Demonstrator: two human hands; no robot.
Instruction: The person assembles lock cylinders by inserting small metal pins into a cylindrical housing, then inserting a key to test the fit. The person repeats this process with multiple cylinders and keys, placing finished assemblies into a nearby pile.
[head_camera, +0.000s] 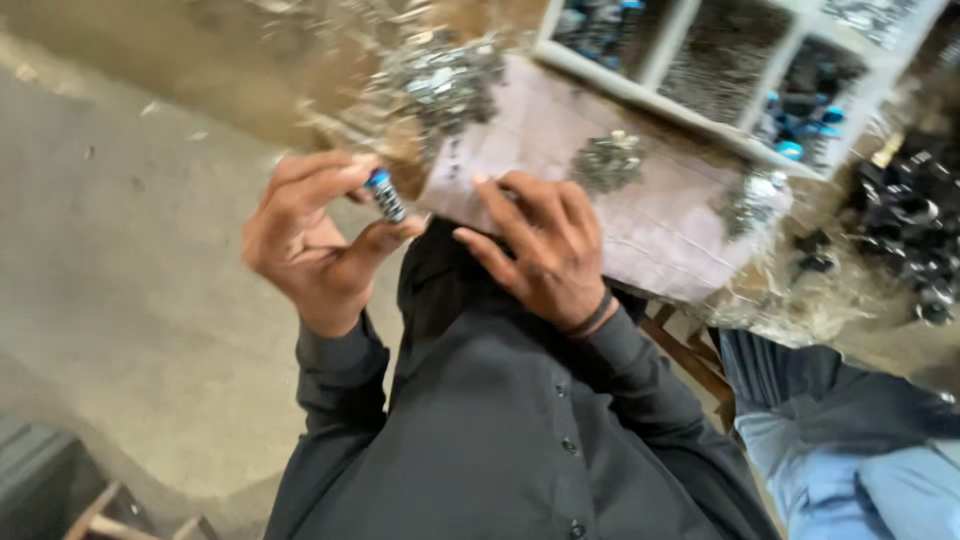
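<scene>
My left hand (310, 235) holds a small cylindrical part with a blue cap and dark metal body (385, 195) between thumb and fingertips, just left of a pale board (650, 225). My right hand (545, 250) rests with spread fingers on the near edge of that board; nothing shows in its fingers. Small heaps of shiny metal pieces (607, 160) lie on the board. Both arms wear dark grey sleeves.
A white divided tray (760, 145) at the back right holds metal bits and blue-capped parts. A heap of dark parts (915, 225) lies at the far right. Another metal pile (445, 75) sits beyond the board. Concrete floor spreads left. A knee in blue jeans (850, 450) is lower right.
</scene>
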